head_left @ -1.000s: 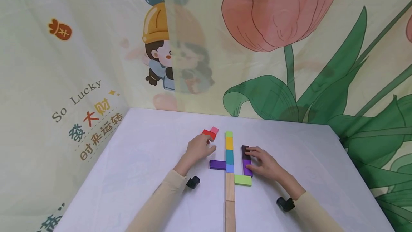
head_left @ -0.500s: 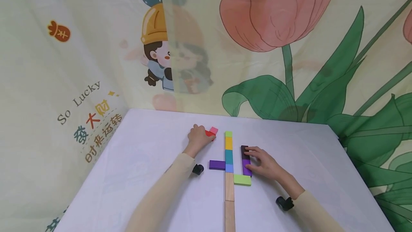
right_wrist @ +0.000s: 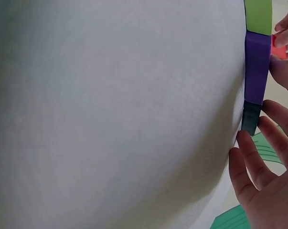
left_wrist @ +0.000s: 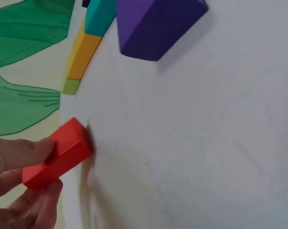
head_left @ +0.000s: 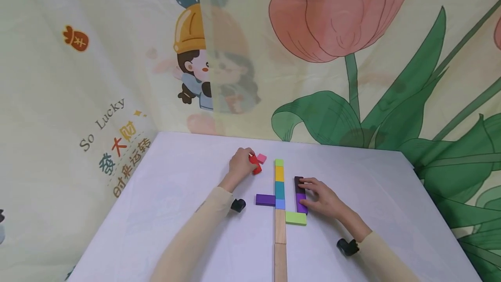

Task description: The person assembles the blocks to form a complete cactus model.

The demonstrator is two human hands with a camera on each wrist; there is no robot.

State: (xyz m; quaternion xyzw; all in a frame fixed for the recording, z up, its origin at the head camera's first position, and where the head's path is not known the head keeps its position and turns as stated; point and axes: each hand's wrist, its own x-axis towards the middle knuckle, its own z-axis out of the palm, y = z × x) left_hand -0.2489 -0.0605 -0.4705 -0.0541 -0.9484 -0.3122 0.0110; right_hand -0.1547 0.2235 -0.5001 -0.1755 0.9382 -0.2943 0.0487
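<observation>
My left hand [head_left: 239, 165] pinches a red block [left_wrist: 62, 152] between thumb and fingers at the far side of the table. Just beyond it sits a small pink block [head_left: 262, 158]. My right hand [head_left: 322, 198] has its fingers spread and relaxed. Its fingertips rest at a black block [head_left: 298, 182], and its thumb touches the purple block [right_wrist: 257, 67] in line with it. A light green block [head_left: 296, 218] lies crosswise at the near end of that pair, reaching to the central row. Left of the row, a dark purple block [head_left: 265, 200] sticks out sideways.
The central row runs away from me: two wooden blocks [head_left: 280, 226], then a blue block [head_left: 280, 204], a teal block [head_left: 279, 190], a yellow block [head_left: 279, 173] and a green block [head_left: 279, 162]. A printed curtain [head_left: 242, 55] hangs behind the white table [head_left: 156, 195].
My left hand reached to the red block, took hold of it and turned it, drawing it slightly away from the pink one. My right hand stays at the black and purple blocks.
</observation>
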